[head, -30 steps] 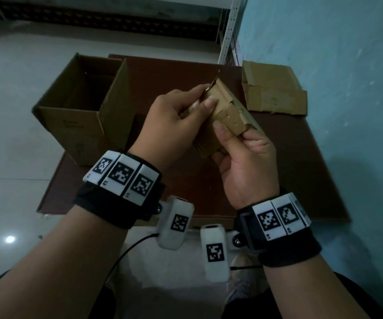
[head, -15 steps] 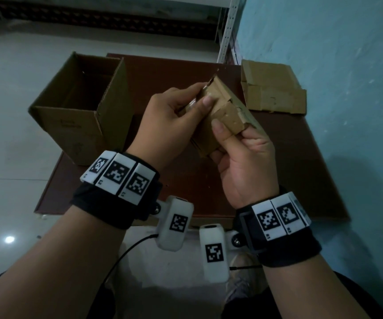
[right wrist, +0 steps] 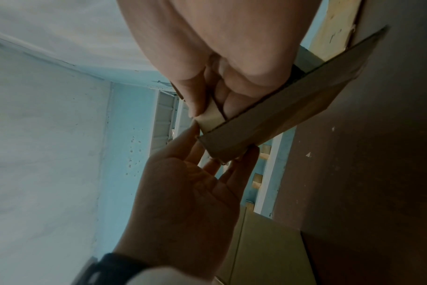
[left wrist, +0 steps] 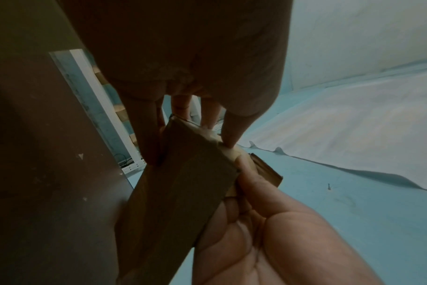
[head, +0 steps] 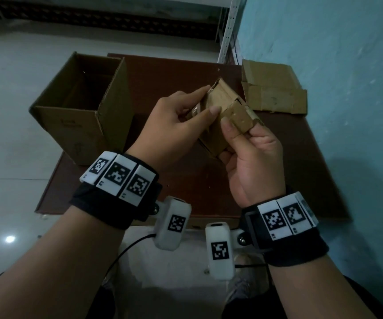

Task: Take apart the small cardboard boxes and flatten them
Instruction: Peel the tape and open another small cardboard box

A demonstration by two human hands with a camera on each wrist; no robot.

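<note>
Both hands hold the small cardboard box (head: 215,125) in the air above the brown tabletop (head: 176,72). The right hand (head: 252,157) grips its lower end, thumb and fingers pinching a taped flap (head: 237,117). The left hand (head: 174,125) pinches the upper end between thumb and fingers. The right wrist view alone shows pale tape (right wrist: 211,117) under the right thumb. Farther back stand an open carton (head: 82,107) at left and flattened cardboard (head: 273,90) by the blue wall. Compared with half a second ago, the grips are unchanged.
</note>
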